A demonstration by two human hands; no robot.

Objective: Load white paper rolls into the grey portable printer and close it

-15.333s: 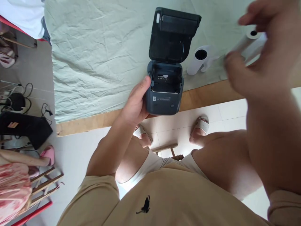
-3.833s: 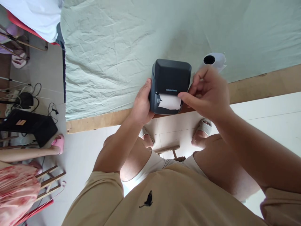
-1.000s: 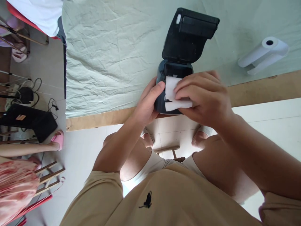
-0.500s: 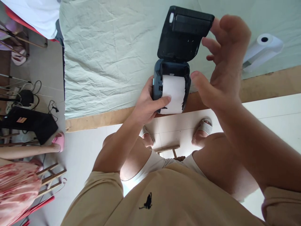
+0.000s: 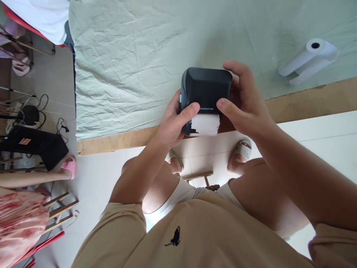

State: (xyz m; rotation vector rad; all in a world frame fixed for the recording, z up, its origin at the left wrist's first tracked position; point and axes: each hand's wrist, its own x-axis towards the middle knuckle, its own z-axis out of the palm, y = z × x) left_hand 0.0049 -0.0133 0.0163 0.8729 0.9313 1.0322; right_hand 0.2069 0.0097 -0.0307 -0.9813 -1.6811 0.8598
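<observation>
A dark label printer [image 5: 208, 87] is held over the front edge of the table, its lid down. White paper [image 5: 205, 124] sticks out below the lid, with a ragged black mark at its left corner. My left hand [image 5: 175, 121] grips the printer's left side, thumb on the lid's lower left. My right hand [image 5: 248, 102] is wrapped around the right side, with its thumb on the lid's lower right and its index finger at the top right corner. Some of its fingers are hidden behind the printer. To the right lies a partly unrolled white paper roll [image 5: 302, 57].
A pale green cloth [image 5: 125, 74] covers the table, with a bare wooden edge [image 5: 119, 141] in front. On the left are a black box-like object [image 5: 36, 143], cables, a wooden stool [image 5: 60, 212] and another person's leg with a pink slipper [image 5: 71, 167].
The printer's lid has swung down from standing open to lying over the paper. My right hand has moved left and down onto the printer; my left hand kept its hold.
</observation>
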